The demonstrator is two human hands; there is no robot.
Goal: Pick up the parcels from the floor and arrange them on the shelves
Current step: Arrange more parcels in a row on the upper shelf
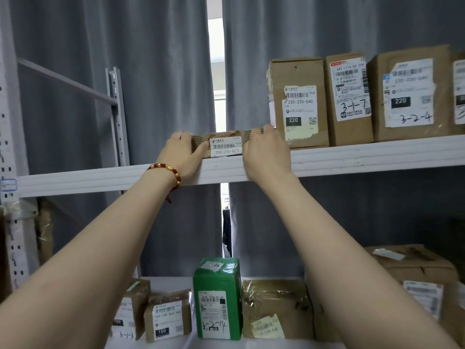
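on upper shelf (352,157) — flat parcel (226,145) between left hand (182,152), right hand (266,153) — both gripping its ends

Two grey pleated fabric curtains (151,84) are hanging across the whole background. A narrow gap (216,71) between them is running down from twelve o'clock, letting bright daylight through; toward six o'clock it is showing something dark and unclear. A red and gold beaded bracelet (171,170) is sitting at nine o'clock of centre.

Bare forearms (100,248); red-and-gold bead bracelet (168,172) with red cord tail by left hand (182,152)
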